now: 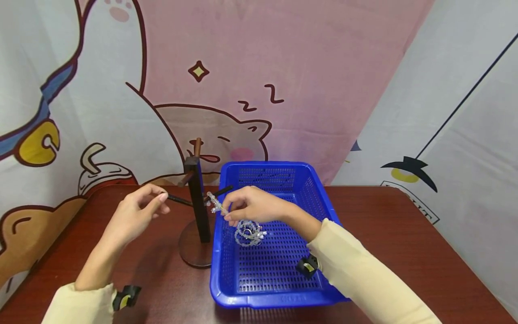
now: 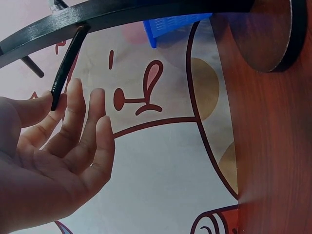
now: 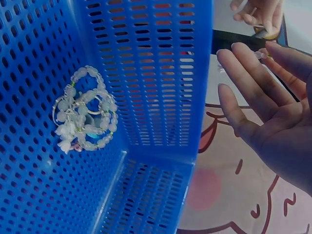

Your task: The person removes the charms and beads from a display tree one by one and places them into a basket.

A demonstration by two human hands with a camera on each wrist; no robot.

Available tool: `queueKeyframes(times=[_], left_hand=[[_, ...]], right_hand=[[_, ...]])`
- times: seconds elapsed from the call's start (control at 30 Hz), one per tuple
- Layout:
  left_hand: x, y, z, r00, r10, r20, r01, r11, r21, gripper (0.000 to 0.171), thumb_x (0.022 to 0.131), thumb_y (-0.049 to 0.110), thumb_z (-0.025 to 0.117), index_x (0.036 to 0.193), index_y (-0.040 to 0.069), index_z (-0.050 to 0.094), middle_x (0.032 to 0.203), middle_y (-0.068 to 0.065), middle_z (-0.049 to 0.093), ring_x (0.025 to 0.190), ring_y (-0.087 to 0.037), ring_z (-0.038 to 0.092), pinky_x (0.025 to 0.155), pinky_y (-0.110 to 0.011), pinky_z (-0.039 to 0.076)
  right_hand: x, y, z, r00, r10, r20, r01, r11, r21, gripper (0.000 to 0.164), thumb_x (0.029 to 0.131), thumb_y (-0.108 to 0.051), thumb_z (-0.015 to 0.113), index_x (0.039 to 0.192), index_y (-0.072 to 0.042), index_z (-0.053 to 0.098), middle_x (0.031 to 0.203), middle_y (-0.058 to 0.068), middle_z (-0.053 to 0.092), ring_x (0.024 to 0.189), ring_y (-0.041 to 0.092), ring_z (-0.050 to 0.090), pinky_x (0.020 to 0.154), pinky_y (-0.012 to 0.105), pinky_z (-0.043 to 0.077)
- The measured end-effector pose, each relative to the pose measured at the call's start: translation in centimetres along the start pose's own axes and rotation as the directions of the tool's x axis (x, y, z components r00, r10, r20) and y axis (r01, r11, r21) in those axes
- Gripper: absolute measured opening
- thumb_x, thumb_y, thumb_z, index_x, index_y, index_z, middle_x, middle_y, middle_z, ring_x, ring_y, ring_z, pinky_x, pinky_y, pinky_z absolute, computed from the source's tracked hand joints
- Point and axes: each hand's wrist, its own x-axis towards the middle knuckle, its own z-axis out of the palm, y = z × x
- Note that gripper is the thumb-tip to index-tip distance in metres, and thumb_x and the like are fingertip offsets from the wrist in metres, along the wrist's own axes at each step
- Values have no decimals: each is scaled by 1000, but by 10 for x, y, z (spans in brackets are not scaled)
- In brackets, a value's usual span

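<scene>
A dark wooden stand (image 1: 198,202) with several pegs and a round base rises left of the basket. My left hand (image 1: 133,213) pinches the end of its left peg (image 2: 68,68) between thumb and forefinger, the other fingers loosely spread in the left wrist view. On the other side, my right hand (image 1: 259,204) pinches a clear beaded bracelet (image 1: 215,203) close to the post, by the right peg (image 1: 224,191). From the right wrist view, fingers largely hide that bracelet. More pale beaded bracelets (image 3: 87,109) lie in a small heap inside the basket, below my right hand.
The blue perforated plastic basket (image 1: 279,299) stands on the reddish-brown table (image 1: 388,252), close beside the stand. Its left rim lies under my right hand. Behind the table hangs a cloth (image 1: 323,90) printed with cartoon animals.
</scene>
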Motion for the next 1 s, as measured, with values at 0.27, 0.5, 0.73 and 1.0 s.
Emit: queueKeyframes(times=[0.27, 0.5, 0.73, 1.0], left_hand=[[0, -1, 0, 1000, 8, -1, -8, 1000, -1, 27, 96, 27, 47, 104, 3, 56, 76, -5, 65, 70, -14, 59, 59, -23, 48], [0, -1, 1, 1000, 7, 0, -7, 1000, 1, 26, 96, 27, 47, 104, 3, 56, 75, -4, 65, 69, -13, 58, 58, -23, 47], [0, -1, 0, 1000, 7, 2, -7, 1000, -3, 26, 96, 26, 47, 104, 3, 56, 75, -5, 66, 68, -12, 58, 59, -23, 48], [0, 0, 1, 1000, 5, 5, -5, 1000, -8, 27, 96, 27, 47, 105, 3, 55, 76, -6, 66, 69, -12, 59, 59, -23, 48]], right_hand=[[-8, -3, -12, 999, -16, -29, 17, 1000, 8, 4, 87, -3, 60, 88, 1, 60, 73, 8, 66, 72, 17, 65, 68, 26, 53], [-16, -2, -20, 998, -7, -64, 7, 1000, 15, 4, 86, -1, 60, 88, 2, 60, 74, 10, 66, 74, 25, 65, 71, 32, 54], [-25, -2, -30, 996, -3, -94, 0, 1000, -29, 2, 86, -2, 60, 88, 0, 59, 75, 10, 67, 73, 17, 65, 68, 35, 52], [-30, 1, -36, 992, -21, -122, 18, 1000, -23, 3, 85, 2, 60, 88, 1, 60, 76, 12, 67, 73, 20, 65, 69, 28, 51]])
